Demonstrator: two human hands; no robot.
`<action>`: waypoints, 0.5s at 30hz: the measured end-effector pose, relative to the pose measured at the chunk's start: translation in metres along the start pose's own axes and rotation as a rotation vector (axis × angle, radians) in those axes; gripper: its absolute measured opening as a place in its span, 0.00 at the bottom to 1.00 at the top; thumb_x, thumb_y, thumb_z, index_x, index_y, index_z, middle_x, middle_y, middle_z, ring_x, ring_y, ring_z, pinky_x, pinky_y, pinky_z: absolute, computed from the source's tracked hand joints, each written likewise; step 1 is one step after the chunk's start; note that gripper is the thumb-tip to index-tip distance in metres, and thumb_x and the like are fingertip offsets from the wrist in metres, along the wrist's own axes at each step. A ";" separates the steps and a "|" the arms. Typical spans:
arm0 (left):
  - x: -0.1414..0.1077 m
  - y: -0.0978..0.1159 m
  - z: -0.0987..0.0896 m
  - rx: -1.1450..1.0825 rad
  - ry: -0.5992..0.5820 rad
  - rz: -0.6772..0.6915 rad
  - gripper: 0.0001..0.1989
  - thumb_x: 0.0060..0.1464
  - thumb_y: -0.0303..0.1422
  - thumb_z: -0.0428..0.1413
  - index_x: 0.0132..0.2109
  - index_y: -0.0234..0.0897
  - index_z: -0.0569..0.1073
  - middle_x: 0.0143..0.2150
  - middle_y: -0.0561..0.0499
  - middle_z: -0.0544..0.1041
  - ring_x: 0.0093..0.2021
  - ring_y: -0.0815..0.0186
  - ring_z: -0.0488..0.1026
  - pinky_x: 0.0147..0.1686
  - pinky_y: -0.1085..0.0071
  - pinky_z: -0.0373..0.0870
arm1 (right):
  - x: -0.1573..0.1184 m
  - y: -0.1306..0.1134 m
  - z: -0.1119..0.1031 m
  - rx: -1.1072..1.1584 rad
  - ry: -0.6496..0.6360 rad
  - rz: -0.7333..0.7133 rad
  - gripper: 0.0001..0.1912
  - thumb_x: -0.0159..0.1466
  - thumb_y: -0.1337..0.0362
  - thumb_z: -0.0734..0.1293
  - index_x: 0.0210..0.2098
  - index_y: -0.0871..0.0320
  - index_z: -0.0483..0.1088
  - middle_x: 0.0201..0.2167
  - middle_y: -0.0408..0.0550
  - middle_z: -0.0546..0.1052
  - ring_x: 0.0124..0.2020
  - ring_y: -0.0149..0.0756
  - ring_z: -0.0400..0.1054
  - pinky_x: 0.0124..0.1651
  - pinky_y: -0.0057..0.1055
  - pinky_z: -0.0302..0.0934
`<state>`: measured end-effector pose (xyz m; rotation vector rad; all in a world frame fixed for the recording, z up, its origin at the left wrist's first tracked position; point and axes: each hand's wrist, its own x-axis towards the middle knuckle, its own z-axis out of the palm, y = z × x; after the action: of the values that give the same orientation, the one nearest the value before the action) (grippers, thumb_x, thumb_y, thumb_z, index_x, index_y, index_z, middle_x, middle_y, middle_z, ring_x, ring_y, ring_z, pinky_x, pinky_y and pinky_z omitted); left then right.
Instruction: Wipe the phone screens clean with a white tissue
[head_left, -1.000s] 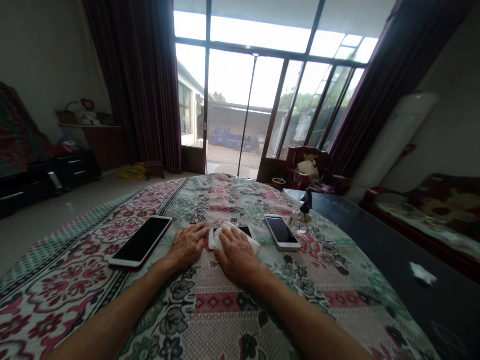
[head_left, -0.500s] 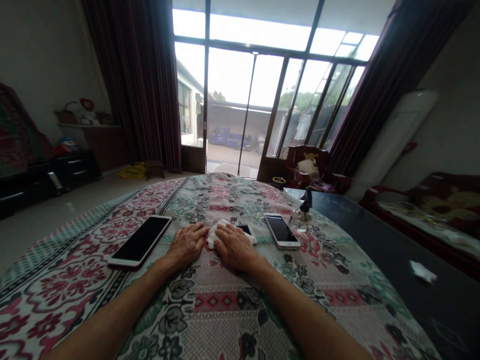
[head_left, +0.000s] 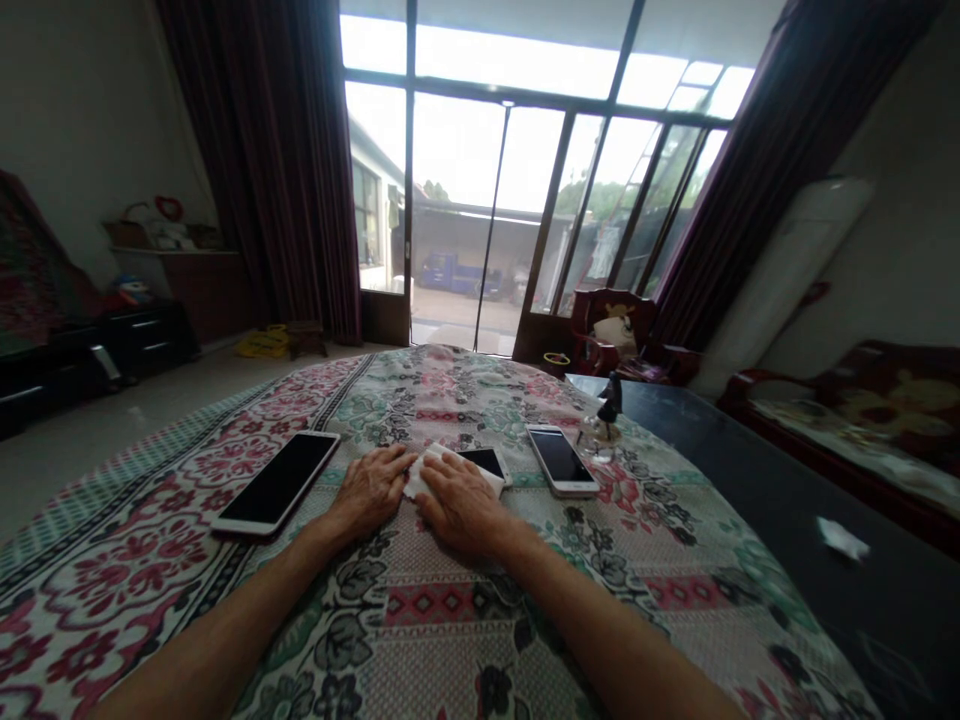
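My right hand (head_left: 459, 500) presses a white tissue (head_left: 429, 470) down over the left part of a white phone (head_left: 486, 463) with a dark screen. Just left of it, my left hand (head_left: 373, 487) rests with its fingertips at the tissue's left edge; whether they grip the phone is hidden. A large white-edged device (head_left: 277, 484) with a black screen lies left of my left hand. Another white phone (head_left: 561, 460) lies to the right of my right hand. All lie on a flowered cloth (head_left: 427, 650).
A small dark figurine (head_left: 611, 398) on a clear base stands behind the right phone. A crumpled white tissue (head_left: 842, 540) lies on the dark surface (head_left: 757, 500) at the right. Beyond are a wooden chair (head_left: 615, 325) and glass doors.
My right hand has slid slightly left with the tissue, and more of the middle phone's screen shows. My left hand has hardly moved.
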<state>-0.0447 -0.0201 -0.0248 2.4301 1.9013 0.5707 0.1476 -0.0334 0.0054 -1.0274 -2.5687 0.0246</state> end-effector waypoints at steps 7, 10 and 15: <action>0.001 -0.001 0.000 0.022 -0.013 0.010 0.22 0.62 0.30 0.44 0.60 0.42 0.70 0.64 0.47 0.68 0.63 0.57 0.64 0.61 0.58 0.59 | 0.011 0.009 0.001 0.004 -0.012 0.025 0.19 0.71 0.58 0.55 0.52 0.59 0.68 0.57 0.53 0.70 0.59 0.42 0.59 0.61 0.38 0.52; 0.001 -0.002 0.001 0.021 -0.016 0.014 0.23 0.61 0.30 0.44 0.60 0.41 0.69 0.64 0.46 0.68 0.63 0.57 0.64 0.60 0.57 0.60 | 0.013 0.011 0.001 -0.007 -0.011 0.077 0.18 0.71 0.58 0.54 0.53 0.58 0.68 0.58 0.53 0.69 0.60 0.42 0.59 0.61 0.39 0.51; 0.001 -0.002 0.002 0.006 -0.002 0.006 0.22 0.61 0.30 0.45 0.60 0.43 0.70 0.64 0.47 0.68 0.63 0.57 0.64 0.60 0.57 0.60 | 0.013 0.019 -0.001 -0.043 -0.022 0.210 0.19 0.71 0.57 0.54 0.54 0.58 0.68 0.60 0.54 0.68 0.62 0.43 0.57 0.62 0.41 0.50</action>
<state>-0.0462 -0.0181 -0.0274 2.4398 1.8978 0.5633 0.1521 -0.0112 0.0077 -1.3161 -2.4790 0.0358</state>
